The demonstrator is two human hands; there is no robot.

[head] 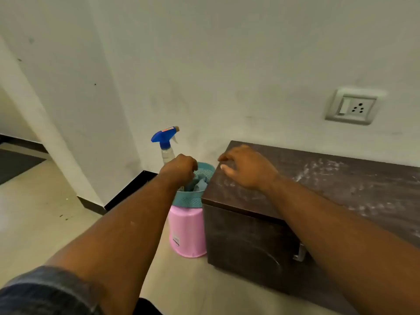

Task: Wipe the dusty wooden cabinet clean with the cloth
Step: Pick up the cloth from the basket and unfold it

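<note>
Here's the wooden cabinet point(318, 201), dark brown, sitting on the floor against the white wall, and its top is streaked with pale dust, thickest toward the right side. Right hand point(247, 170) is down on the cabinet's near left corner, palm flat-ish, fingers spread loose and pointing left over the edge: that grip is wide, nothing in it.

Left hand point(180, 168) is just left of the cabinet, curled into a fist over the teal basket point(188, 200), knuckles up. The fingers dip inside the basket rim where the blue cloth point(198, 185) lies bunched, and the grip looks closed around the cloth's top folds, though the fingertips are hidden behind the hand, so how firmly it holds I cannot tell. The cloth itself sits in the basket, touching the cabinet's left side or nearly so.

That teal basket perches on an upturned pink bucket point(187, 233), which stands on the floor tight against the cabinet's left face. Behind the basket, further from the cabinet's corner and close to the wall, a spray bottle point(166, 142) stands upright, blue trigger head, clear body. Up on the wall above the cabinet's right half, a switch and socket plate point(352, 106). A metal handle point(300, 252) shows on the cabinet's front.
</note>
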